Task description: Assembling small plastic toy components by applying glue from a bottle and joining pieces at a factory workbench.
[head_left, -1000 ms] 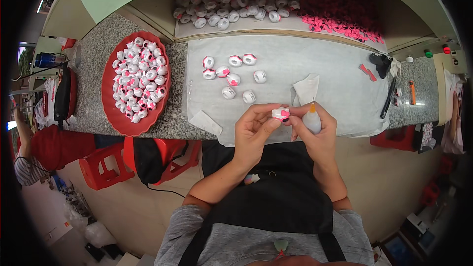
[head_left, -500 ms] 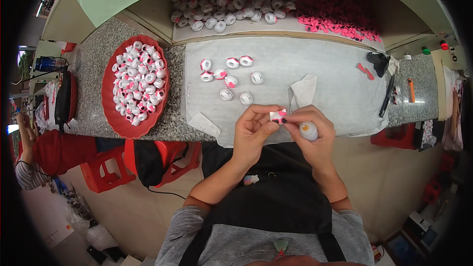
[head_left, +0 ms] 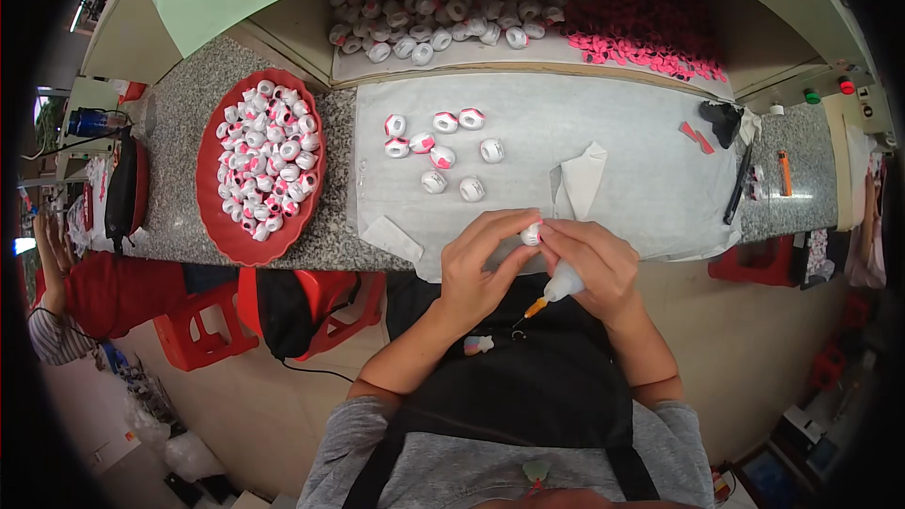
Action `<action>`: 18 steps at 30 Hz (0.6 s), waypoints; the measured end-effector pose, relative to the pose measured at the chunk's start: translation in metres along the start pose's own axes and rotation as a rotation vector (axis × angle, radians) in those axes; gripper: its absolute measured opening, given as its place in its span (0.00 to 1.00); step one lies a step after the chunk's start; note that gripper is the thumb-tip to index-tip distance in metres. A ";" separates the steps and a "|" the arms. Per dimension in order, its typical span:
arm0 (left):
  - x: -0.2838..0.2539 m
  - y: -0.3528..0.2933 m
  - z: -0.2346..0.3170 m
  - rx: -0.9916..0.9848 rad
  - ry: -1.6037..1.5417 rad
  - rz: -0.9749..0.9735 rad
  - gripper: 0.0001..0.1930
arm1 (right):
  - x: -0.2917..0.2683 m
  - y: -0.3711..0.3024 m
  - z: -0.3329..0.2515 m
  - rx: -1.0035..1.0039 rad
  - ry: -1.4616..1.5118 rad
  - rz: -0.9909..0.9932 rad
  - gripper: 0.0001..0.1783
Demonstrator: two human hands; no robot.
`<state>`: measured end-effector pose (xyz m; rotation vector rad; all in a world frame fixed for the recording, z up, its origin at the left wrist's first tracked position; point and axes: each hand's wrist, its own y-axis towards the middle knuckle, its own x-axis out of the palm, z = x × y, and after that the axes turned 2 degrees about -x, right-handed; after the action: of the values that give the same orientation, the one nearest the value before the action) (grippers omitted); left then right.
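Note:
My left hand (head_left: pixel 479 266) pinches a small round white bead-like piece (head_left: pixel 531 235) with pink on its edge, above the near edge of the white-covered worktop (head_left: pixel 650 179). The thumb and fingertips of my right hand (head_left: pixel 600 269) press against the piece from the other side. Held in the palm of that hand is a translucent squeeze bottle (head_left: pixel 565 281), its orange needle tip slanting down toward the black apron. Several similar white and pink pieces (head_left: pixel 441 156) lie on the sheet beyond my left hand. My fingers hide part of the held piece.
A red scalloped tray (head_left: pixel 209 212) piled with such pieces stands at the left. The back shelf holds heaps of white pieces (head_left: pixel 421 54) and small pink parts (head_left: pixel 650 58). Folded white paper (head_left: pixel 584 179), a black pen-like tool (head_left: pixel 738 190) and an orange cutter (head_left: pixel 785 172) lie about.
The held piece has been turned, hiding most of its pink side. The bottle has swung from pointing up to pointing down toward the apron, still in my right hand.

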<state>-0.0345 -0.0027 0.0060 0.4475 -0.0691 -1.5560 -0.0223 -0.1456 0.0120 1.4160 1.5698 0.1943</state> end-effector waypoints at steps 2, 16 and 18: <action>-0.001 -0.001 0.002 -0.043 0.030 -0.034 0.16 | 0.000 -0.002 -0.001 -0.037 -0.031 -0.015 0.12; 0.014 -0.001 -0.004 -0.110 -0.069 -0.045 0.14 | -0.012 -0.010 0.004 0.122 0.052 0.029 0.14; 0.021 -0.003 -0.002 -0.125 -0.194 -0.031 0.14 | -0.019 -0.011 0.002 0.281 0.273 0.092 0.08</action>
<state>-0.0362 -0.0228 -0.0022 0.1991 -0.1146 -1.6211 -0.0312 -0.1658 0.0139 1.7399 1.8082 0.2366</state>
